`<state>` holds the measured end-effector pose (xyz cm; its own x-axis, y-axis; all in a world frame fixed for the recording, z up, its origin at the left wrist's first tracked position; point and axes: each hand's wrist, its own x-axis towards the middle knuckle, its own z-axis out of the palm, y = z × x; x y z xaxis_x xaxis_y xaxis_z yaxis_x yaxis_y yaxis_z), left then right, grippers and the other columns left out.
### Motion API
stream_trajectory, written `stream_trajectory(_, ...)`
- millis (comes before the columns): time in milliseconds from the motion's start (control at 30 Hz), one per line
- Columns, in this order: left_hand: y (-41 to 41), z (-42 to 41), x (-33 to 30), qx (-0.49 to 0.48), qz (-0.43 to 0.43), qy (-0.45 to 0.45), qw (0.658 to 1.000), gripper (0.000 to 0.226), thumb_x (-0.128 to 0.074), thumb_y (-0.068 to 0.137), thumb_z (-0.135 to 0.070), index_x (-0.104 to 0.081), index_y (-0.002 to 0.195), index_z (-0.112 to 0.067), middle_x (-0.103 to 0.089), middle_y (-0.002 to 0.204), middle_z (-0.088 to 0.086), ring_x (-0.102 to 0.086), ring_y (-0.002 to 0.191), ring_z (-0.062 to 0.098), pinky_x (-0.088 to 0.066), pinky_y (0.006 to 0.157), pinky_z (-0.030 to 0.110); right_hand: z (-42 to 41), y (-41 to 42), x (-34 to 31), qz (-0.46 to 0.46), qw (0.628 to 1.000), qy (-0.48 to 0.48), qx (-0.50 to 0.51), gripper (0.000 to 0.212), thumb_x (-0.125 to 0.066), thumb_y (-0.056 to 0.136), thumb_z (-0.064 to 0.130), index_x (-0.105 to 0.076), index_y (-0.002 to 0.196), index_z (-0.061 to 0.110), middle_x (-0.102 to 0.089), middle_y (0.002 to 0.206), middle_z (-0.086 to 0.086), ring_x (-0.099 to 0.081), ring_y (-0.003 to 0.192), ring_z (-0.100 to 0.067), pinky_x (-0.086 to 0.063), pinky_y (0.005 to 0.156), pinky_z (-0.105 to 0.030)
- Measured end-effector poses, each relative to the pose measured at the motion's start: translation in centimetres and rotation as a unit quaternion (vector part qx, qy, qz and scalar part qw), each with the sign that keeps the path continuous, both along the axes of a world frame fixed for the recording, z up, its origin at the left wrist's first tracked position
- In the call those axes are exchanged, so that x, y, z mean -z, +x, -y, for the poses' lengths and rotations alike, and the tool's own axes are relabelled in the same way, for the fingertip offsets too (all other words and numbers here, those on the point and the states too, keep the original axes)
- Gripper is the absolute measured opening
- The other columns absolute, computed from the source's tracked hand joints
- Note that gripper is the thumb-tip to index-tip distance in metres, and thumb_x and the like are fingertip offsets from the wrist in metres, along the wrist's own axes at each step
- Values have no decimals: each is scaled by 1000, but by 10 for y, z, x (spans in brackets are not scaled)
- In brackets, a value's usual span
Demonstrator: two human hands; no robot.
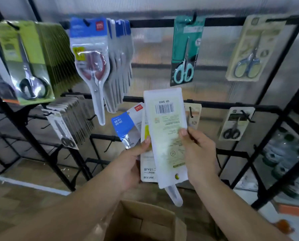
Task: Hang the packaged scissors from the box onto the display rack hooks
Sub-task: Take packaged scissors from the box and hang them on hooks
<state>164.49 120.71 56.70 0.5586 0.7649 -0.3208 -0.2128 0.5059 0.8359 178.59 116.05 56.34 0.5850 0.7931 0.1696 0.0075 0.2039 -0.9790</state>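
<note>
Both hands are raised in front of the black display rack (162, 23). My right hand (200, 153) grips a pale packaged scissors (166, 133) by its right edge, back side with barcode facing me, upside down. My left hand (129, 164) holds a small stack of other scissors packages (127, 126) fanned behind it, blue and white, thumb on the front pack's left edge. The open cardboard box (145, 221) sits below my forearms. A bare hook (191, 113) juts from the middle bar just right of the pale pack.
Hooks on the rack carry green packs (28, 60) at left, blue-white packs (93, 66), a teal pack (185, 51), a beige pack (251, 49) and a small dark-scissors pack (235, 124). Grey packs (67, 126) hang lower left. Wooden floor lies below.
</note>
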Motion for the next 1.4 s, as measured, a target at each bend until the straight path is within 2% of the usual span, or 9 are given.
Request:
stream_trajectory(200, -3, -10, -27, -47, -61, 48, 996, 39, -62, 75, -4, -66, 114, -4, -69, 108, 18, -67, 95, 34, -55, 77, 44, -29, -12, -43, 37, 998, 38, -15, 19, -53, 96, 19, -67, 83, 19, -70, 83, 8, -65, 80, -13, -52, 69, -29)
stream_trajectory(533, -48, -33, -48, -131, -91, 67, 985, 49, -72, 59, -31, -70, 104, -13, -73, 101, 10, -70, 82, 26, -57, 70, 37, -44, 7, -88, -78, 975, 88, -188, 25, -50, 84, -14, -64, 80, 7, -74, 86, -1, -69, 85, -20, -56, 71, -40)
stream_trajectory(667, -59, -40, -54, -128, -84, 61, 986, 42, -68, 61, -36, -70, 97, -14, -74, 92, 7, -72, 70, 20, -57, 54, 30, -49, 5, -103, -36, 966, 115, -230, 36, -62, 69, -12, -71, 55, 21, -74, 77, -1, -71, 77, -20, -58, 72, -38)
stream_trajectory(767, -65, -46, -56, -130, -85, 73, 985, 44, -71, 60, -33, -70, 100, -15, -74, 98, 7, -72, 81, 23, -58, 69, 37, -50, 6, -111, -36, 963, 154, -216, 22, -78, 43, 7, -69, 53, 24, -73, 74, 1, -69, 84, -24, -55, 78, -36)
stream_trajectory(867, -66, -50, -63, -128, -98, 89, 983, 46, -73, 62, -28, -69, 104, -12, -73, 100, 10, -69, 90, 29, -54, 84, 45, -52, 7, -118, 23, 967, 166, -192, 33, -75, 57, -4, -69, 50, 28, -71, 71, 8, -67, 88, -15, -54, 80, -28)
stream_trajectory(1033, -72, -49, -71, -111, -74, 110, 985, 11, -54, 90, -8, -62, 84, -4, -67, 58, 6, -65, 48, 16, -51, 42, 22, -58, -13, -111, 208, 945, 162, -191, 46, -60, 71, -22, -70, 61, 21, -63, 115, 12, -49, 123, -5, -41, 97, -12)
stream_trajectory(1233, -105, -38, -70, -93, -31, 103, 990, 60, -72, 50, -61, -74, 89, -15, -74, 95, 12, -72, 80, 28, -59, 63, 39, -74, -34, -91, 352, 901, 245, -65, 33, -63, 74, 2, -68, 92, 28, -36, 147, -4, -27, 141, -19, -19, 115, -22)
stream_trajectory(1300, -118, -37, -70, -137, -20, 112, 984, 77, -91, 31, -49, -73, 96, -12, -74, 92, 12, -72, 72, 26, -57, 52, 33, -80, -52, -91, 310, 911, 251, -100, 30, -57, 76, -2, -68, 89, 23, -38, 146, -2, -34, 138, -18, -29, 111, -24)
stream_trajectory(1400, -139, -36, -76, -211, -15, 147, 966, 39, -74, 64, -11, -67, 103, -9, -74, 84, 8, -71, 62, 21, -54, 48, 28, -91, -87, -94, 270, 923, 227, -157, 42, -46, 77, -5, -74, 86, 26, -65, 112, 20, -61, 106, 0, -49, 89, -23)
